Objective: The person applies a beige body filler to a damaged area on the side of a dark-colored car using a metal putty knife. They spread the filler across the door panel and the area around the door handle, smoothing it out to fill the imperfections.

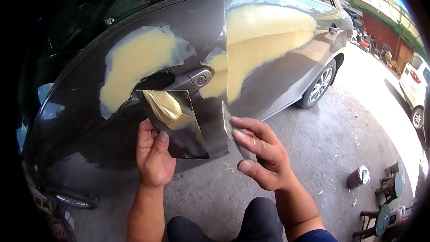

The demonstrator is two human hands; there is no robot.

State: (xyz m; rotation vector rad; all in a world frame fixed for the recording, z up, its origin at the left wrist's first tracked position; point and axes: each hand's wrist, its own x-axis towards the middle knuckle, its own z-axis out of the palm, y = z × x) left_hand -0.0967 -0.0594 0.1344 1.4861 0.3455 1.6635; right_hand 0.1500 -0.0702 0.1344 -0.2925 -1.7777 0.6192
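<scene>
Your left hand point(154, 159) grips a board point(187, 145) (putty point(166, 108) on it), thumb in front; right hand point(266, 157) pinches a scraper point(227, 130).

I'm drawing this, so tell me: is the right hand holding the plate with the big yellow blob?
No, the left hand holds the dark plate with the yellow blob on it.

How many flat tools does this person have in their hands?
2: a dark, thin rectangular plate bearing smooth cream-coloured paste in the left hand, and a thin grey flat spreader in the right hand. Neither hand shows another.
</scene>
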